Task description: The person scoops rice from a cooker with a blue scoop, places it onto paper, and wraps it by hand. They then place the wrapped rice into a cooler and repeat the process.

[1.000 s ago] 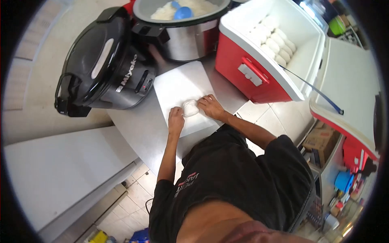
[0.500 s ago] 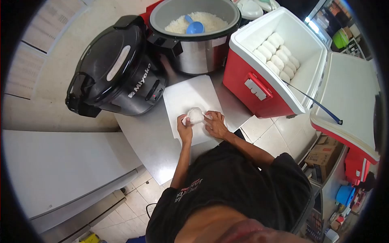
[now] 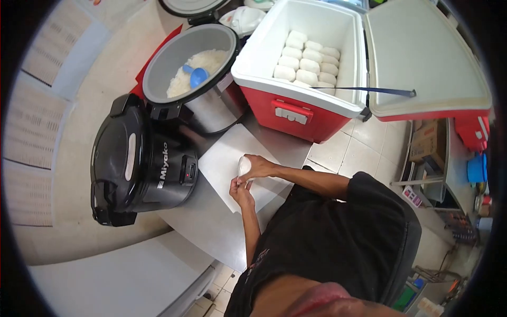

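Note:
A white wrapped bundle (image 3: 244, 166) is held upright over a stack of white paper sheets (image 3: 219, 158) on the metal table. My right hand (image 3: 259, 167) is wrapped round the bundle from the right. At its lower end, the fingers of my left hand (image 3: 242, 193) are pinched on the wrapper. Beyond the paper, an open rice pot (image 3: 214, 108) holds white rice (image 3: 211, 62) with a blue scoop (image 3: 198, 77) in it. Several similar white bundles (image 3: 309, 65) lie in rows inside the open red cooler (image 3: 269, 112).
A closed black Miyako rice cooker (image 3: 158, 164) stands left of the paper. The cooler's lid (image 3: 428, 63) hangs open to the right, with a dark blue strap (image 3: 391, 91) across the rim. Shelves with a cardboard box (image 3: 428, 140) are at the far right.
The view has turned and shifted. The bundle, earlier on the paper between both hands, is now upright, with my right hand round it and my left hand at its lower end.

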`<state>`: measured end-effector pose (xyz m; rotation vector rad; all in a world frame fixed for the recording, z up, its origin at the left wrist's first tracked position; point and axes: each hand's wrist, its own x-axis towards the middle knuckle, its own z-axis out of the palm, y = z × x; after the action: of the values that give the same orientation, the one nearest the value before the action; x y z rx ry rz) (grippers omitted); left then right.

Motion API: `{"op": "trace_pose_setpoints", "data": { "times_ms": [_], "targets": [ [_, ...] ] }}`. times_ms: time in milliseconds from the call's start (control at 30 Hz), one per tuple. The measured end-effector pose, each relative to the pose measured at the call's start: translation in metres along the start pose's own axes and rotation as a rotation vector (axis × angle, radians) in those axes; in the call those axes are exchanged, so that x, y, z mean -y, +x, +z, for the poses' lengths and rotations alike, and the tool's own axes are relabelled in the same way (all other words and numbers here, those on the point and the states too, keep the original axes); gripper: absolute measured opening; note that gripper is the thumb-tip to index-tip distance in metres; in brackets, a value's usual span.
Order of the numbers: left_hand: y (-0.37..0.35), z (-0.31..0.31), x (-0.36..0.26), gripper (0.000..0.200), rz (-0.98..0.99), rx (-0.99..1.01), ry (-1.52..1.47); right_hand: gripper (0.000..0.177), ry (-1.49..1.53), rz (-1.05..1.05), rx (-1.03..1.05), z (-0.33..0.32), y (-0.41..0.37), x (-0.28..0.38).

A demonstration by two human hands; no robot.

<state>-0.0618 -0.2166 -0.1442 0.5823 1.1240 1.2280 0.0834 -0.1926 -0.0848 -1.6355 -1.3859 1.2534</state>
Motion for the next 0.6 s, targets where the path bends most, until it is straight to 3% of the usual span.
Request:
{"op": "trace_pose_setpoints", "data": {
  "times_ms": [67,100,133,267,367,433,467,500,533,567,600],
  "targets": [
    [0.013,-0.016,0.027,0.012,0.073,0.034,0.032,0.07,0.01,-0.066,0.173,0.0,0.003,-0.003],
    [0.023,-0.029,0.042,0.013,0.192,0.03,0.127,0.06,0.041,-0.057,0.241,-0.001,0.002,-0.002],
    [0.024,-0.031,0.043,0.015,0.31,0.024,0.224,0.06,0.046,-0.056,0.235,0.001,0.0,-0.001],
    [0.012,-0.025,0.034,0.024,0.28,0.108,0.184,0.047,0.235,0.034,0.404,0.008,-0.006,0.0],
    [0.012,-0.02,0.04,0.032,0.198,-0.009,0.127,0.05,0.444,0.031,0.515,0.006,-0.007,0.008],
    [0.015,-0.013,0.04,0.037,0.247,-0.022,0.073,0.056,-0.101,-0.274,0.395,-0.006,-0.009,0.04],
    [0.016,-0.009,0.039,0.037,0.247,-0.021,0.067,0.065,-0.193,-0.327,0.326,-0.014,-0.007,0.06],
    [0.013,-0.009,0.034,0.04,0.235,-0.018,0.229,0.076,-0.201,-0.439,0.12,-0.017,-0.002,0.071],
    [0.01,-0.011,0.032,0.043,0.218,-0.016,0.39,0.091,-0.079,-0.464,0.195,-0.051,-0.008,0.126],
    [0.015,-0.02,0.044,0.04,0.232,0.008,0.433,0.095,-0.168,-0.564,0.094,-0.077,-0.009,0.164],
    [0.014,-0.017,0.044,0.04,0.223,0.004,0.424,0.091,-0.308,-0.79,-0.29,-0.103,-0.012,0.193]
  ]
}}
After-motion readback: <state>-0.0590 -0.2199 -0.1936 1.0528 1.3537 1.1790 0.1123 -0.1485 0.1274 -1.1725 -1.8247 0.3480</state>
